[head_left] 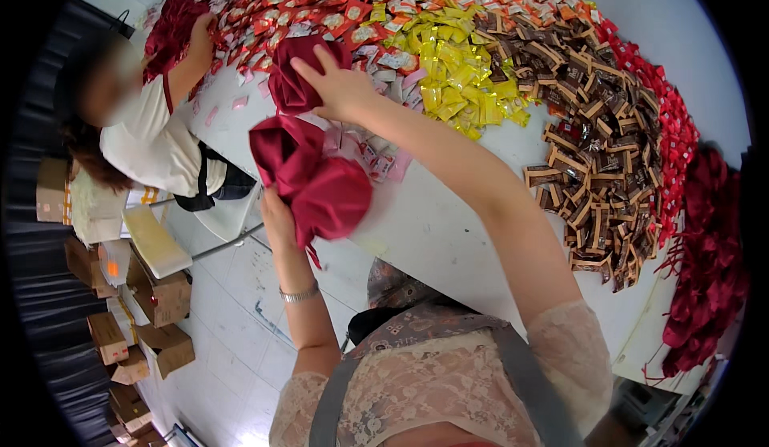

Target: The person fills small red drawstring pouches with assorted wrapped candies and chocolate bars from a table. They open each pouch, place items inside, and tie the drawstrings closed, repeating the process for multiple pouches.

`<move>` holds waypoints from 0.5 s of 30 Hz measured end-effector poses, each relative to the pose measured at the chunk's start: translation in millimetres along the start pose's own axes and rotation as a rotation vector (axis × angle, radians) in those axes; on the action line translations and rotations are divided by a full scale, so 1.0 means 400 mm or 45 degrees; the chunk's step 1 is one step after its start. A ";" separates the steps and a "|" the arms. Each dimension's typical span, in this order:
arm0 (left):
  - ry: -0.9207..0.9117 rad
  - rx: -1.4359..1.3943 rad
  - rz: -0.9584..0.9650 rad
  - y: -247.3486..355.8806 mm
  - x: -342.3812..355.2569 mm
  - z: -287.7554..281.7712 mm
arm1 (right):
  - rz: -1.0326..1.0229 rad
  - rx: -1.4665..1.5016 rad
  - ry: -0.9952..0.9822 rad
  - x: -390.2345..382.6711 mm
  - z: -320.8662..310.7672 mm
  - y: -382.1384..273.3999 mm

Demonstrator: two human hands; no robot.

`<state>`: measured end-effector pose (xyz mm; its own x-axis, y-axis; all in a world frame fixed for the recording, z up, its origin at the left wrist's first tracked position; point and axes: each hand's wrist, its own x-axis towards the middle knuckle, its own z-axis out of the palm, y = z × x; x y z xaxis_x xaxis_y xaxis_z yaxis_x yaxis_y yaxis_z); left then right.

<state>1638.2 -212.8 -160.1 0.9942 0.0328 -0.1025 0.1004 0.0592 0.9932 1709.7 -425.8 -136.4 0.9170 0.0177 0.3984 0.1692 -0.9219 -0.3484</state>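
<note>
Bunched, dark red, satiny cloth pouches (pixel 331 199) hang over the near edge of the white tabletop (pixel 448 231), their insides hidden from me. My left hand (pixel 279 221) holds them, fingers curled round the cloth. Just beyond is another dark red cloth pouch (pixel 296 82) at my right hand (pixel 340 88), whose fingers spread wide against it — whether they grip, I can't tell. Shiny yellow packets (pixel 456 66) lie loose beyond my right forearm.

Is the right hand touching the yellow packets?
No, the right hand is at a dark red bag, left of the yellow packets.
</note>
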 end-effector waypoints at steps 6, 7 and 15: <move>-0.514 0.418 0.128 0.033 -0.033 0.080 | 0.270 0.510 0.252 0.146 0.009 0.109; -0.423 0.530 0.280 0.026 -0.007 0.090 | 0.277 0.701 0.455 0.121 -0.031 0.117; -0.268 1.240 0.901 0.012 0.167 0.167 | 0.645 1.224 -0.093 -0.231 -0.282 0.184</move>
<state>1707.6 -277.0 -158.6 0.8188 -0.4128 0.3990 -0.5683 -0.6813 0.4614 1596.6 -539.0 -103.4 0.9737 -0.2270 -0.0189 -0.0520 -0.1408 -0.9887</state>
